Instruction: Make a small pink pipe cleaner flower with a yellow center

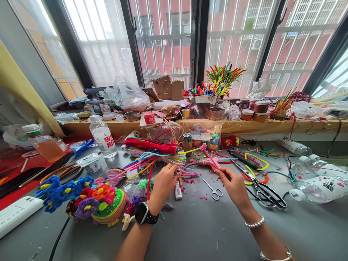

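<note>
My right hand (231,183) pinches the lower end of a pink pipe-cleaner stem (210,157) with a small pink curl at its top. My left hand (165,181) reaches over the pile of coloured pipe cleaners (160,157); its fingertips are bent down at the pile's near edge, and whether they grip any strand is hidden. A bundle of red pipe cleaners (152,145) lies on top of the pile. Silver scissors (213,189) rest between my hands. Behind my right hand's fingertips is a pink and orange tool (210,163), partly covered by the stem.
Fluffy flowers (67,195) and a power strip (20,214) sit at the left. Large black scissors (261,188) and plastic bottles (323,188) lie at the right. An upright bottle (102,137) stands back left. Jars and craft supplies crowd the windowsill (122,127).
</note>
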A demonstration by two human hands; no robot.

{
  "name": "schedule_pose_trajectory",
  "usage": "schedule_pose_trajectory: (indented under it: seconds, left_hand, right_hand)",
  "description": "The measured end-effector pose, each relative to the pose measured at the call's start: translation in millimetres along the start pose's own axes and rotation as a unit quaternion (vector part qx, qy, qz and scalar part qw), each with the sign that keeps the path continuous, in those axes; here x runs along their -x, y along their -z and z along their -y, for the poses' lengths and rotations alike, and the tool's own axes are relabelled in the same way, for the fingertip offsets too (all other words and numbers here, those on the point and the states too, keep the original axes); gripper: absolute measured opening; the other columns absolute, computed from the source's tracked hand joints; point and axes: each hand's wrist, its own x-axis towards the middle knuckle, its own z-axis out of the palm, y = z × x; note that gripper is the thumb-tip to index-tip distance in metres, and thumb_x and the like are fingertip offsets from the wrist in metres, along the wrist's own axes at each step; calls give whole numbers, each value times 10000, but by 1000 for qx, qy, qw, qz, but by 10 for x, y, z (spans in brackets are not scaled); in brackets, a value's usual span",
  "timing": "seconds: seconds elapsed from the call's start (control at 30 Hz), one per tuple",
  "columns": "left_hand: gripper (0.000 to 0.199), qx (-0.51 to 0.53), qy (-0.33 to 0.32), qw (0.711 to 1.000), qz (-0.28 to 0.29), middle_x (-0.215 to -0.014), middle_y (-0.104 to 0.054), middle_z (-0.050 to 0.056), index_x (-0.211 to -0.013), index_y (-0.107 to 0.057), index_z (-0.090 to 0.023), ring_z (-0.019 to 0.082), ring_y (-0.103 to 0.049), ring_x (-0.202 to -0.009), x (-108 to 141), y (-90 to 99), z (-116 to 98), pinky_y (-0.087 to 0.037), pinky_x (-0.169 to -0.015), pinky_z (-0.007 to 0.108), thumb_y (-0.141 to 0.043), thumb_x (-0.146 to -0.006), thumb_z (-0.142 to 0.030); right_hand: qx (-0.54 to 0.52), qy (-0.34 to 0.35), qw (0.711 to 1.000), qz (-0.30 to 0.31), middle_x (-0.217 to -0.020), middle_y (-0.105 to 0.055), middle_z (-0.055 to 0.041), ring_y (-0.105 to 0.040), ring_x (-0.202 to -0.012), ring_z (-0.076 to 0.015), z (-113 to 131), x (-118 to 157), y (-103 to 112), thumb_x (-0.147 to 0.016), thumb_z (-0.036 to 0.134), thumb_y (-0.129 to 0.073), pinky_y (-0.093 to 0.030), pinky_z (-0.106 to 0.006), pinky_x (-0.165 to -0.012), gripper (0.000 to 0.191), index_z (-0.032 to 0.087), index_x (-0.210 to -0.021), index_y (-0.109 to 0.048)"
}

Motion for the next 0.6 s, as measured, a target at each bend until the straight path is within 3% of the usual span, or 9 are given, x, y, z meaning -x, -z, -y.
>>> schedule_pose_trajectory:
  seconds: [0.13, 0.37, 0.47, 0.6]
  left_hand:
    - [138, 68, -71, 994, 43, -851, -596, 51, -808, -611, -194, 176, -540, -816, 22, -3, -75, -409, -697, 266, -487, -752, -219]
    - [193, 126, -202, 963, 125, -848, -638, 54, -877, -628, -202, 169, -567, -824, 83, -76, -216, -411, -770, 268, -491, -756, -264]
    - [205, 55, -197, 968, 143, -880, -631, 60, -895, -613, -200, 172, -569, -845, 76, -139, -210, -419, -763, 274, -454, -768, -176]
    - [249, -15, -135, 981, 141, -902, -616, 97, -920, -588, -161, 187, -572, -849, 35, -170, -141, -431, -754, 297, -379, -791, -117]
  right_hand:
    - [-45, -22, 998, 24, -603, -582, -33, -519, -482, -146, -13, -3, -16, -742, 505, -480, -398, -248, -455, 384, 140, -797, -584]
    - [-78, -47, 995, 45, -622, -583, -38, -530, -478, -139, -53, -13, -45, -726, 496, -505, -377, -231, -433, 370, 139, -789, -579]
    - [-71, -44, 995, 45, -611, -580, -26, -529, -469, -129, -57, -9, -53, -721, 482, -519, -387, -228, -454, 349, 142, -768, -584]
    - [-73, -37, 996, 44, -608, -580, -22, -532, -472, -127, -55, -5, -60, -724, 472, -521, -403, -229, -472, 335, 146, -759, -587]
